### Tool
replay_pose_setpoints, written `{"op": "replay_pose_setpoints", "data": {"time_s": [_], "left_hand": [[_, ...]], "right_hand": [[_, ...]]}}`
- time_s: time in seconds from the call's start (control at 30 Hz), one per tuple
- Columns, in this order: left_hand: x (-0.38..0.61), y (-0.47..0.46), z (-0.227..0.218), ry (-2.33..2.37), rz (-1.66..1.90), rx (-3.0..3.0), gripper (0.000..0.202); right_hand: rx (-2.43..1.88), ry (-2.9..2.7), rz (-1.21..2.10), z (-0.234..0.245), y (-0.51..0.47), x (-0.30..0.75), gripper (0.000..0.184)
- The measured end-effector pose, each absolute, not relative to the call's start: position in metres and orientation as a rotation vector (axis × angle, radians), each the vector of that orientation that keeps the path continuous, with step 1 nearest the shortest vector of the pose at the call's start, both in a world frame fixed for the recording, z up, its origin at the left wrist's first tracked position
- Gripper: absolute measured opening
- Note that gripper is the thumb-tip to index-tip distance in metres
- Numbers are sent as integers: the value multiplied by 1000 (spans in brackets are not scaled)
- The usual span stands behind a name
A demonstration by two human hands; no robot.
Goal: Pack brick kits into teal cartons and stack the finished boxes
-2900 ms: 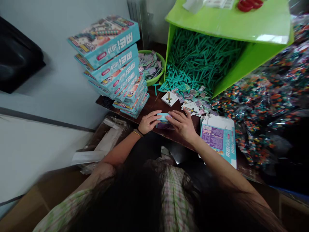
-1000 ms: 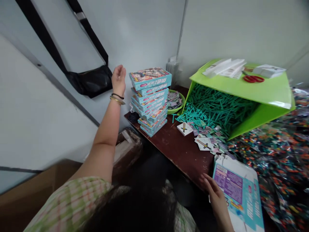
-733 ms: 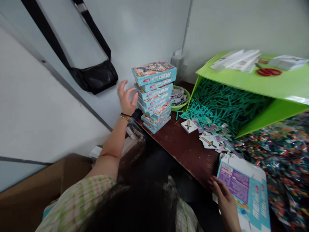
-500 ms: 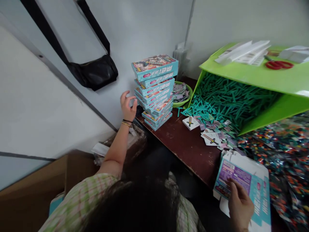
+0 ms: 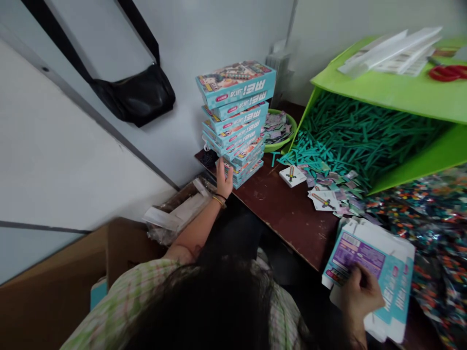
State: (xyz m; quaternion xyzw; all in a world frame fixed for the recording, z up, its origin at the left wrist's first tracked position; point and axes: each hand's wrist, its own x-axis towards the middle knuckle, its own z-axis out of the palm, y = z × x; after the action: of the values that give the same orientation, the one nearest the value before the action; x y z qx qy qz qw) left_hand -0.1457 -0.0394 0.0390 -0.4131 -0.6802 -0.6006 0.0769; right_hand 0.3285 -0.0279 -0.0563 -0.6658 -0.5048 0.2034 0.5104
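Note:
A leaning stack of several teal toy boxes (image 5: 235,121) stands at the far left corner of a dark brown table (image 5: 288,214). My left hand (image 5: 224,178) is raised against the bottom boxes of the stack, fingers up and apart. My right hand (image 5: 359,291) grips the near edge of a flattened teal and purple carton (image 5: 372,265) that lies on top of a pile of flat cartons at the table's near right.
A tipped lime green bin (image 5: 383,87) spills teal plastic sticks (image 5: 350,136); red scissors (image 5: 447,73) and papers lie on top. A green bowl (image 5: 279,129), small cards (image 5: 323,199), shiny bags (image 5: 423,209), a black bag (image 5: 134,97) on the wall, a cardboard box (image 5: 73,272) below.
My left hand has come down from beside the top of the stack to its base. My right hand has closed on the edge of the flat carton.

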Motion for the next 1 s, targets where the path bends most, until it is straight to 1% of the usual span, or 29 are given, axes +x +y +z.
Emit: {"op": "replay_pose_setpoints", "data": {"time_s": [0.2, 0.3, 0.43, 0.7, 0.83, 1.0], "left_hand": [[-136, -28, 11, -2145, -1707, -1251, 72], [-139, -34, -1, -2150, -1632, -1276, 70], [-140, -49, -20, -2164, -1607, -1208, 73], [-106, -53, -57, -2484, -1460, -1312, 65], [-86, -46, -66, -2559, -1413, -1314, 71], [-79, -55, -69, -2591, -1318, -1414, 70]], "right_hand": [[-1603, -1214, 489, -60, -27, 331, 45], [-1604, -1230, 458, -62, -27, 331, 45], [-1598, -1263, 419, -61, -28, 329, 46], [-1641, -1277, 396, -58, -27, 327, 37], [-1639, -1267, 400, -58, -27, 324, 39], [-1624, -1280, 428, -55, -31, 330, 48]]}}
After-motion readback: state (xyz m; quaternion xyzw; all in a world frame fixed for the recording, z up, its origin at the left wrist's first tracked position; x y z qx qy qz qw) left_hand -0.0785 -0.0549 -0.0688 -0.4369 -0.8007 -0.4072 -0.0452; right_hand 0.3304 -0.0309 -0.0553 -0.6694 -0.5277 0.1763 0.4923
